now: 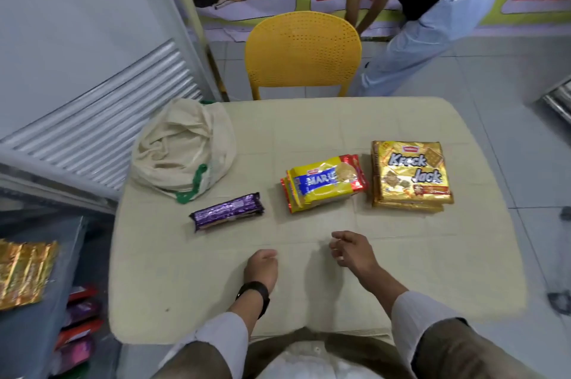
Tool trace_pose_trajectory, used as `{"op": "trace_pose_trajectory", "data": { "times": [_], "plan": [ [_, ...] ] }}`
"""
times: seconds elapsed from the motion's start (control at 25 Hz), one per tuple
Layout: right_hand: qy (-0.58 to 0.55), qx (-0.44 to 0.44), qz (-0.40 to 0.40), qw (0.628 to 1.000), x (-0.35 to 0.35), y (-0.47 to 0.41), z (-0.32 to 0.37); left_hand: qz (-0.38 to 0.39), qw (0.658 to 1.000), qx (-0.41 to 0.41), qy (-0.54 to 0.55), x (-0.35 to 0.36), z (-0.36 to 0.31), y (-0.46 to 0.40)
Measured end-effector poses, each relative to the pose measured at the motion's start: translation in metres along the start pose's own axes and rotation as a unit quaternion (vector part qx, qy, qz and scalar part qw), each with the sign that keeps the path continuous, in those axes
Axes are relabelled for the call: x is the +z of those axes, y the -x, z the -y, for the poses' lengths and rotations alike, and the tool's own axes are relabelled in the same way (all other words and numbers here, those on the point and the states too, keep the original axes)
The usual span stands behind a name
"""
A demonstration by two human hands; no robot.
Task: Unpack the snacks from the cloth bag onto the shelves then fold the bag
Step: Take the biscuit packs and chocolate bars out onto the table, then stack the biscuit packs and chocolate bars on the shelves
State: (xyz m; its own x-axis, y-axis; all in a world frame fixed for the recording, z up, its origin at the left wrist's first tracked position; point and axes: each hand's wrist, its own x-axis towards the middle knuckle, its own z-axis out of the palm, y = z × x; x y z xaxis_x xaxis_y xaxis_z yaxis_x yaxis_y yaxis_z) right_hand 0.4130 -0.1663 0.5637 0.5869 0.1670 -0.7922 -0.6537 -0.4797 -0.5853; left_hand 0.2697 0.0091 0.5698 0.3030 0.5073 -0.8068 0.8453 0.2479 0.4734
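- Both forearms reach in from the bottom edge over the near part of the counter [173,286], with pale sleeves pushed back from the wrists.
- Beige and square-patterned, the counter carries everything in a loose row across its middle.
- Beyond its far edge stands a yellow perforated chair [302,51], and behind that a second person in a black top and pale jeans bends toward the wall.
- At the counter's far left corner sits the cloth bag [182,150], cream with green handles, slumped and crumpled, its mouth facing up; what is inside cannot be made out from this angle.
- On the right lies the gold Krack Jack pack [412,176], apparently a stack of two or more, flat and label up.
- Between it and the bag lies the yellow Marie biscuit pack [324,182], also stacked, slightly tilted, well clear of its neighbours.
- Just in front of the bag lies a purple biscuit roll [227,215], angled, close to the green handle.
- Left of the counter, a lower shelf [34,338] holds a gold foil pack [26,273], with red and purple packets on a level beneath.
- Left hand [261,267], a black watch at its wrist, hovers with fingers curled under, gripping nothing.
- Right hand [350,249] hovers nearby, fingers loosely bent and slightly apart, also empty.
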Motion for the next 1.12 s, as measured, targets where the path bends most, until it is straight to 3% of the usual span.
{"op": "trace_pose_trajectory", "data": {
  "times": [0.12, 0.4, 0.48, 0.72, 1.12],
  "plan": [
    [-0.050, 0.008, -0.065, 0.997, -0.090, -0.016, -0.004, 0.115, 0.989, 0.085, -0.044, 0.077, -0.059, 0.018],
    [-0.174, -0.012, -0.224, 0.959, -0.247, -0.077, 0.012, 0.139, 0.978, 0.152, -0.031, 0.211, -0.166, 0.028],
    [-0.168, -0.031, -0.206, 0.964, -0.260, -0.093, 0.023, 0.115, 0.983, 0.143, -0.006, 0.227, -0.176, 0.022],
    [-0.090, -0.079, -0.037, 0.992, -0.267, -0.133, 0.053, 0.085, 0.987, 0.126, 0.048, 0.257, -0.193, -0.005],
    [-0.078, -0.087, 0.031, 0.993, -0.258, -0.136, 0.073, 0.058, 0.991, 0.072, 0.094, 0.269, -0.204, -0.010]
  ]
}}
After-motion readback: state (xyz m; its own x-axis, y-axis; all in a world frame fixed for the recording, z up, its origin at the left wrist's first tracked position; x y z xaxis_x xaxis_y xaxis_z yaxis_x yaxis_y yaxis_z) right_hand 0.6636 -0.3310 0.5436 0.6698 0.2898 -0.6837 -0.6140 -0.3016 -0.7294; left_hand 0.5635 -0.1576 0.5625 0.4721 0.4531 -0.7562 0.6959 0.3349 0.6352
